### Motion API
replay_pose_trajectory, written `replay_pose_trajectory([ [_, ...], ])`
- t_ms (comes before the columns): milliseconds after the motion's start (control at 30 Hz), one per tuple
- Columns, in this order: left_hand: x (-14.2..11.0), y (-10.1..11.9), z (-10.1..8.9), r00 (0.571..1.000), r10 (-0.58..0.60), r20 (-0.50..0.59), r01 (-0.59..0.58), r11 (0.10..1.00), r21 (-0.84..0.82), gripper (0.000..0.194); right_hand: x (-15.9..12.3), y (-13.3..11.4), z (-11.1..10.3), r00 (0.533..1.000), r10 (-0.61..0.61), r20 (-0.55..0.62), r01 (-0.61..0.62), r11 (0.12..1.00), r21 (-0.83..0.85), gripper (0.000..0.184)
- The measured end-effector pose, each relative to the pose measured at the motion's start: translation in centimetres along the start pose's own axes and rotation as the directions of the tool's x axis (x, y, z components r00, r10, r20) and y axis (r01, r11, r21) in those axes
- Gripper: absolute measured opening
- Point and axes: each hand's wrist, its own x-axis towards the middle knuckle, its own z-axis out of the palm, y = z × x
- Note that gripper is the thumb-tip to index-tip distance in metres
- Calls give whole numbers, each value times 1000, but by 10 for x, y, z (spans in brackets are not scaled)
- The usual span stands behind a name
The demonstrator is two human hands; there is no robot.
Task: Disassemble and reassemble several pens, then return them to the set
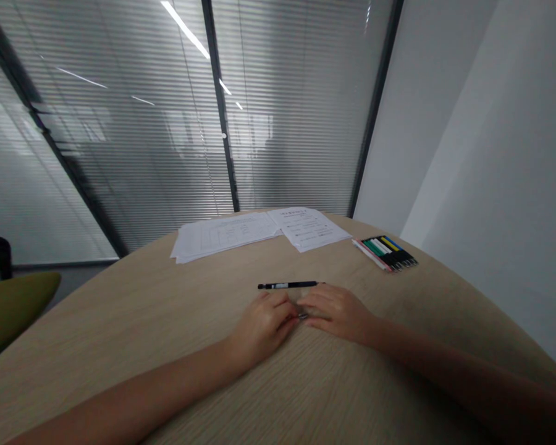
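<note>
A black pen (pixel 287 285) is laid flat on a wooden table (pixel 120 321), just beyond the fingers. The left hand (pixel 264 327) and right hand (pixel 338 314) are rested there, loosely curled, with a small silver piece (pixel 303 316) between their fingertips; whether it is gripped cannot be told. Papers (pixel 231 235) and a pack of markers (pixel 384 253) are placed farther off, before glass-walled blinds (pixel 120 123).
</note>
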Motion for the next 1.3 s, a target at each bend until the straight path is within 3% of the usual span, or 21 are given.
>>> replay_pose_trajectory([
  [267,1,2,-1,997,64,35,-63,998,-30,13,3,-4,-2,989,-129,65,133,990,-54,19],
  [433,0,1,0,998,54,26,-53,998,-41,13,2,-5,1,987,-143,69,149,984,-94,18],
  [667,1,-5,-2,998,-46,33,49,996,-75,12,-2,3,2,1000,0,-4,0,997,-75,14],
  [767,2,-15,-3,989,-144,22,145,978,-149,11,-4,11,1,994,101,-43,-102,995,-15,12],
  [900,4,-23,-4,976,-220,9,214,941,-262,10,-5,15,2,991,131,-40,-130,991,23,10],
  [1300,6,-18,-6,987,-158,9,150,919,-364,10,-4,16,6,971,218,-101,-219,976,1,14],
])
